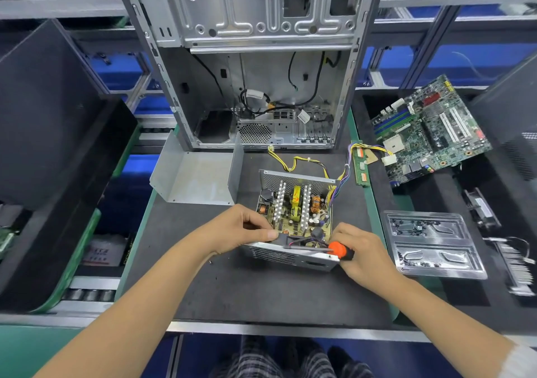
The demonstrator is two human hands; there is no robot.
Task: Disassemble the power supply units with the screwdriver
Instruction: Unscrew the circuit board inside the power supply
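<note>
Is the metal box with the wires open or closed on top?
Open. The power supply has no cover, so its circuit board shows; a bent metal cover lies beside it.

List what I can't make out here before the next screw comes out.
Head view only:
- Tip of the orange-handled screwdriver: too small to see among the wires of the opened grey metal power supply.
- Handle end: covered by the right hand.
- Supply's near-left corner: covered by the left hand.
</note>
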